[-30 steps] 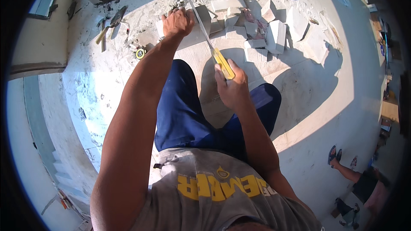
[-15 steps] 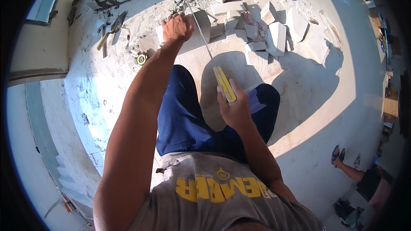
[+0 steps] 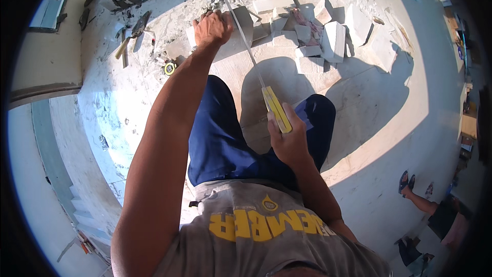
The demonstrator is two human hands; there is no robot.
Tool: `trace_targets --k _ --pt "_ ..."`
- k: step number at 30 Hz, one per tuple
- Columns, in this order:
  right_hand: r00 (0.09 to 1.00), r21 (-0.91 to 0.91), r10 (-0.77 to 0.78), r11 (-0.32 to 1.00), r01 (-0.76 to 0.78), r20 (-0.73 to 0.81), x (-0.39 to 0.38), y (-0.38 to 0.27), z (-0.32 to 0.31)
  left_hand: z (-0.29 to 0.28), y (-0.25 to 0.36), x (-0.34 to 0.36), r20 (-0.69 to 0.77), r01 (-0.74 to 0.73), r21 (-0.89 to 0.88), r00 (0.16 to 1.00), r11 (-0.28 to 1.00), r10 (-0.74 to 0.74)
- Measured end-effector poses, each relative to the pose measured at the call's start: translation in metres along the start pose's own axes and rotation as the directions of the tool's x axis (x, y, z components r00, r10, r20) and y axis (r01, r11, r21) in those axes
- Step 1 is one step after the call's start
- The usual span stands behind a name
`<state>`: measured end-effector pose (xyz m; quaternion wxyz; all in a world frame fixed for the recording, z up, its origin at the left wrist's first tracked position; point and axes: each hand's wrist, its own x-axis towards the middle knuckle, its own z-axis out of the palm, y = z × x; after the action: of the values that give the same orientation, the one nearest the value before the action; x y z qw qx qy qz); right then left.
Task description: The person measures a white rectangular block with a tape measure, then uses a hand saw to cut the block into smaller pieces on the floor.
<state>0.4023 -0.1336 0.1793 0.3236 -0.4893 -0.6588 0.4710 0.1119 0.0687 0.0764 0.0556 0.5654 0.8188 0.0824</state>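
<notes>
The right hand [image 3: 288, 141] is closed around the yellow handle of a hand saw [image 3: 266, 100], and its thin blade runs up toward a pale stone block [image 3: 243, 23] on the dusty floor [image 3: 389, 123]. The left hand [image 3: 211, 28] rests on this block with bent fingers, pressing it. More broken blocks [image 3: 328, 36] lie just beside it, and a trowel [image 3: 134, 30] lies further to the left.

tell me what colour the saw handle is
Yellow. The saw handle sits in the right hand, seen best in the head view.
</notes>
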Motion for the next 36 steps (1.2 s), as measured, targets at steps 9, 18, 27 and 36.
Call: trace_targets --k 9,18,27,36 --pt "1.000 -0.244 -0.014 0.969 0.020 0.027 0.118 0.001 0.017 0.006 0.017 0.000 -0.012 -0.027 -0.038 1.000 0.999 0.027" --pt "0.997 0.014 0.072 0.997 -0.073 0.013 -0.041 0.001 -0.026 -0.005 -0.002 0.000 0.008 0.023 0.046 1.000 0.999 -0.023" --pt "1.000 -0.067 0.025 0.997 -0.025 0.000 0.078 0.015 0.017 0.001 0.007 0.002 0.090 0.015 0.049 0.996 0.999 -0.019" --pt "0.974 0.029 0.182 0.982 -0.188 0.133 -0.032 0.002 -0.039 -0.003 0.011 0.003 0.017 0.036 -0.025 0.999 0.999 -0.036"
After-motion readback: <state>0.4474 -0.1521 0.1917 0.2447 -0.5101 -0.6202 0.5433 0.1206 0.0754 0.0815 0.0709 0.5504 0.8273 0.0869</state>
